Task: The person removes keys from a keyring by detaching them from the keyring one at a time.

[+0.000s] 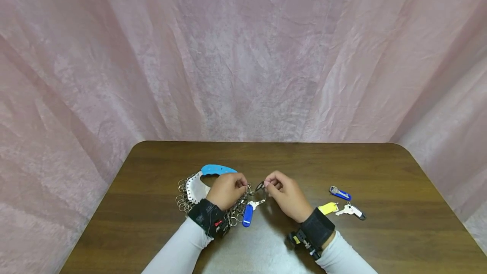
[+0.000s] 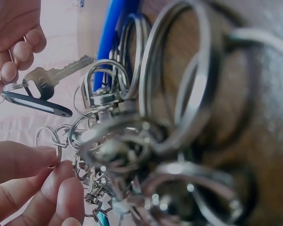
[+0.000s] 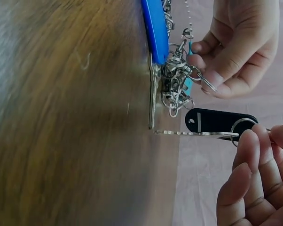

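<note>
My left hand (image 1: 226, 190) pinches a small metal split ring (image 2: 60, 143) between thumb and fingers. The ring is joined to a bunch of metal rings and swivel clasps (image 2: 106, 99) on a white plate (image 1: 195, 189) with a blue handle (image 1: 218, 168). Just right of it, my right hand (image 1: 287, 198) pinches the key ring of a black key tag (image 3: 221, 121), and a silver key (image 2: 46, 84) hangs beside that tag. The two hands are apart. Below them on the table lies a blue key tag (image 1: 247, 215) with a key.
To the right on the brown wooden table (image 1: 403, 231) lie a blue tag (image 1: 340, 193) with a key, a yellow tag (image 1: 328, 208) and a black tag (image 1: 357, 212) with a key. A pink curtain (image 1: 258, 62) hangs behind the table.
</note>
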Tool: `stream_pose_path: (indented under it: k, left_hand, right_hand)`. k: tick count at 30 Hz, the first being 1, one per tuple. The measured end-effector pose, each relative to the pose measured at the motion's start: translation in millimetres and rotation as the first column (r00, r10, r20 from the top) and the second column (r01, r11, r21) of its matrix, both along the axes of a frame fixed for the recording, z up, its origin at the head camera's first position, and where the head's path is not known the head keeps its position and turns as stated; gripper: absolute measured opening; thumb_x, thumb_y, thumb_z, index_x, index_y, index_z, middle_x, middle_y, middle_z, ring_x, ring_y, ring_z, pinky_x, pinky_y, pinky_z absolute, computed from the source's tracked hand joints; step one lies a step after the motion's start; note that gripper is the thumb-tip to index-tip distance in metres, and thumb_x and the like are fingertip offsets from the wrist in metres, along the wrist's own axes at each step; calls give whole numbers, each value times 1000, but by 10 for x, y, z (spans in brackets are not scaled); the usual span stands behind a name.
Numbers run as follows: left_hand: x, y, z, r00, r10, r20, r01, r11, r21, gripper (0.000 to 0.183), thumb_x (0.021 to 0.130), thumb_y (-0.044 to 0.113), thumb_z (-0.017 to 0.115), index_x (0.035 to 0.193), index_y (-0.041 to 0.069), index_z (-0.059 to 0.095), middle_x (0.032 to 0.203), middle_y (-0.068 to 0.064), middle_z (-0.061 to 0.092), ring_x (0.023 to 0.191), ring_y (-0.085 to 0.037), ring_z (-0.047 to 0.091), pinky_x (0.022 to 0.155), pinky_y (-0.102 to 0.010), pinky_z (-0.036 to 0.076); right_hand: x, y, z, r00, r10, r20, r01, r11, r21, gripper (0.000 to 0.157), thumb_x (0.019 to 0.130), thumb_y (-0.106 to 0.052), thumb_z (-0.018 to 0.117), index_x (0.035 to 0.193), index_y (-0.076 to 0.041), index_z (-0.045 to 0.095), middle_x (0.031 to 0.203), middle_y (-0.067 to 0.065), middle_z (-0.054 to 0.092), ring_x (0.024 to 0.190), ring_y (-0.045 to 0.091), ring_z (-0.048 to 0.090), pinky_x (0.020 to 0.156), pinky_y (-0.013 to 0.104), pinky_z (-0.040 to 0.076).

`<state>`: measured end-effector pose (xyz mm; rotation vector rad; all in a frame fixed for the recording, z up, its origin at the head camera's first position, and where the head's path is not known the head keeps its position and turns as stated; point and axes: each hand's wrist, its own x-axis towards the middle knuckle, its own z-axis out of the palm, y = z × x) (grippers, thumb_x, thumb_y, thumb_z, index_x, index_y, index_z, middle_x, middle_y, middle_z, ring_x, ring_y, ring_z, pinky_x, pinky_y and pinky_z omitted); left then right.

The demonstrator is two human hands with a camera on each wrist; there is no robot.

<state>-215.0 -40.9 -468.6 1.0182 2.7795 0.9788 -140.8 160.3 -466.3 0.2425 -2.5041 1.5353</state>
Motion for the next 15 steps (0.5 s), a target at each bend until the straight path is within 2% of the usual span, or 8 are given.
stream_pose_path:
  k: [1, 8, 11, 15]
  left_hand:
    - [3, -1, 0, 1000, 4, -4, -4, 1000, 1, 6, 81, 13, 68, 79, 17, 64, 69, 11, 55, 64, -5, 52, 59, -25, 44]
    - [9, -15, 4, 1000, 19, -19, -20, 1000, -8, 10, 81, 12, 68, 77, 19, 61, 68, 11, 54, 64, -6, 51, 59, -25, 43]
    - [7, -14, -9, 1000, 15, -10, -16, 1000, -17, 10, 80, 12, 68, 76, 19, 61, 68, 11, 53, 64, -6, 50, 59, -25, 43]
    - [4, -18, -18, 1000, 6, 2, -6, 1000, -25, 10, 79, 13, 68, 75, 20, 62, 69, 11, 53, 64, -6, 50, 60, -25, 43]
  right_hand:
    - [9, 5, 13, 1000, -4, 1, 4, 1000, -7, 5, 92, -6, 58, 92, -10, 60, 77, 2, 60, 66, 12, 58, 58, 26, 49]
    - [196, -53, 385, 1000, -25, 16, 26, 1000, -17, 4, 91, 2, 56, 94, 2, 59, 79, 17, 60, 67, 25, 58, 57, 24, 47]
    - [198, 15, 302, 1000, -21, 16, 22, 999, -33, 4, 92, 0, 56, 95, 1, 59, 80, 16, 60, 68, 27, 58, 57, 24, 47]
    - [183, 147, 107, 999, -45, -6, 45, 999, -27, 4, 93, -5, 58, 95, -7, 60, 80, 9, 60, 68, 21, 57, 57, 25, 47]
